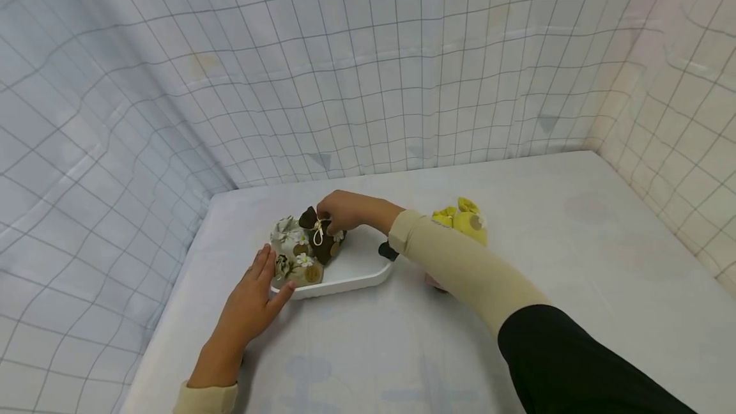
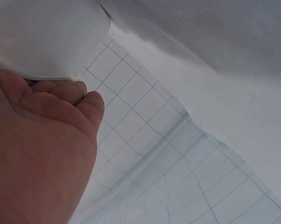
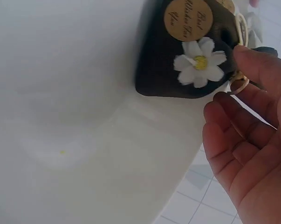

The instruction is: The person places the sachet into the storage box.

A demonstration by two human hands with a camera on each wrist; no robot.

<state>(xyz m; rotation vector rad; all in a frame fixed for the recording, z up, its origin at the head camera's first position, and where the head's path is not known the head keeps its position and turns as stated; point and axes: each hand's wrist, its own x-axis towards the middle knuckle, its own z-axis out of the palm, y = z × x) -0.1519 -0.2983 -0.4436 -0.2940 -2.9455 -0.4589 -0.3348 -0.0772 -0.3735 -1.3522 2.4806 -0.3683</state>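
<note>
Right hand (image 1: 346,209): grip pinched on the brown drawstring pouch (image 1: 323,249); slackening could drop it. Left hand (image 1: 249,302): fingers extended against the white tray (image 1: 345,285); excess pressure could shift it.

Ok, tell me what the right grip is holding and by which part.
A dark brown pouch; the right grip pinches it at its cord-tied neck.

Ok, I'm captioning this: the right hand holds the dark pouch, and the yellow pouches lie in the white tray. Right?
Not quite: in the head view, the yellow pouches lie outside the white tray, to its right. The right hand does hold the dark pouch.
</note>
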